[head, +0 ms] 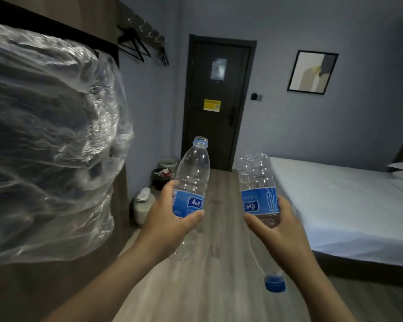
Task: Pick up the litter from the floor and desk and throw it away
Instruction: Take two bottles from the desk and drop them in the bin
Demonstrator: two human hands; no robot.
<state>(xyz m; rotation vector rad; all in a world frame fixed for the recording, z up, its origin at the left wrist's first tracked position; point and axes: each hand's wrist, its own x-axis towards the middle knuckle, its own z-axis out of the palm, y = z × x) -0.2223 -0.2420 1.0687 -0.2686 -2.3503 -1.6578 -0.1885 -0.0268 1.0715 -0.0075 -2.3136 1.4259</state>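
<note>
Gripping the uncapped bottle (192,173) upright w/ left hand (170,219). Meanwhile right hand (282,233) grips the capped bottle (256,177) upside down.

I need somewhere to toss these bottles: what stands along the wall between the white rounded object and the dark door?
In the head view, a dark waste bin holding litter, with a round grey container just behind it.

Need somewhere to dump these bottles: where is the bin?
Head view, centre-left: the bin stands on the floor by the wall, just left of the door.
</note>
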